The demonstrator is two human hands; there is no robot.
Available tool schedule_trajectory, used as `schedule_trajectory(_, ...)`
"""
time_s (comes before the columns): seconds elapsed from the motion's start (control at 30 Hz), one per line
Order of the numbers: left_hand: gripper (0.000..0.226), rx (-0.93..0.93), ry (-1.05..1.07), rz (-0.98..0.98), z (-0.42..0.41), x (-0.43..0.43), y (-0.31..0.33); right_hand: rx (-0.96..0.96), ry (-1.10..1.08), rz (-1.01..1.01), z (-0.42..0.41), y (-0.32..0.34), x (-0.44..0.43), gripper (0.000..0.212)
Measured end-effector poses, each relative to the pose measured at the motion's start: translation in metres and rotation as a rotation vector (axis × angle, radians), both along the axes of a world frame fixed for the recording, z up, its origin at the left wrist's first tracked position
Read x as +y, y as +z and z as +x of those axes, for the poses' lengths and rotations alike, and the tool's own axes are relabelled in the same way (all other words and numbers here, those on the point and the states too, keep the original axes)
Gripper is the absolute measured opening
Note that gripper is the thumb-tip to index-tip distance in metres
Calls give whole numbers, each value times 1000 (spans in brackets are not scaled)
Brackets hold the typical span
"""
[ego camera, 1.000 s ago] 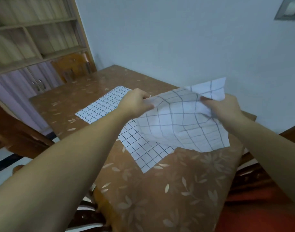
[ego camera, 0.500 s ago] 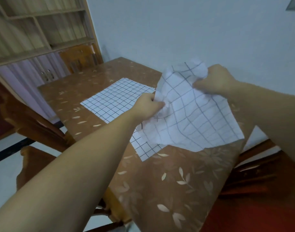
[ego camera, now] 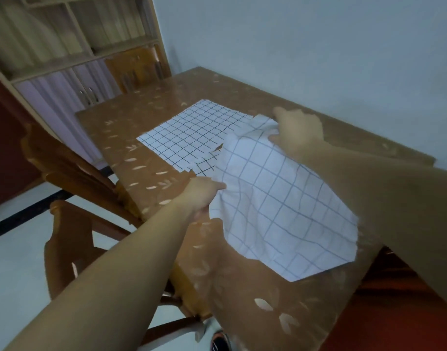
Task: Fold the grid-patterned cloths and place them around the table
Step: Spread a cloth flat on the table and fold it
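Grid-patterned cloth spread over brown table, left hand pinching its left edge, right hand gripping far corner, both arms outstretched, second grid cloth flat beyond

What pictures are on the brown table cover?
Pale leaf shapes scattered over the table cover, seen best in the head view.

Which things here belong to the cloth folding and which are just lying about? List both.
Job: near cloth, gripped by left hand and right hand; far cloth; table.
Lying about: near chair; far chair; cabinet.
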State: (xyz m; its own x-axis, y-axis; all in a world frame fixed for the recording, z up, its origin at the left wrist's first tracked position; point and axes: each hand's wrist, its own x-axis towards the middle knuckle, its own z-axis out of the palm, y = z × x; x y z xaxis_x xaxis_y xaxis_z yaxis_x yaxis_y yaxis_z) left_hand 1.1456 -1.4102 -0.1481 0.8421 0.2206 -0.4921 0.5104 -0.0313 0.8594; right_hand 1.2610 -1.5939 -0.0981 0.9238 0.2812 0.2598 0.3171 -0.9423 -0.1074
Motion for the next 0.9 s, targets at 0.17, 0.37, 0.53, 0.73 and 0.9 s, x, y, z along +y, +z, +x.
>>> schedule_trajectory(0.17,12,93,103,-21,12,21,-53,80,-4,-60,5,-74,35,80)
schedule_trajectory(0.37,28,197,101,57,33,42,-101,125,42,-237,-39,-169,22,86)
schedule_trajectory(0.53,19,251,62,100,48,54,-116,417,-95,-238,-83,-221,21,73)
schedule_trajectory(0.73,16,262,19,174,69,83,-135,592,-120,-182,-67,-249,25,72)
schedule_trajectory(0.9,24,254,-30,209,79,98,-139,574,-113,-140,-39,-263,25,73)
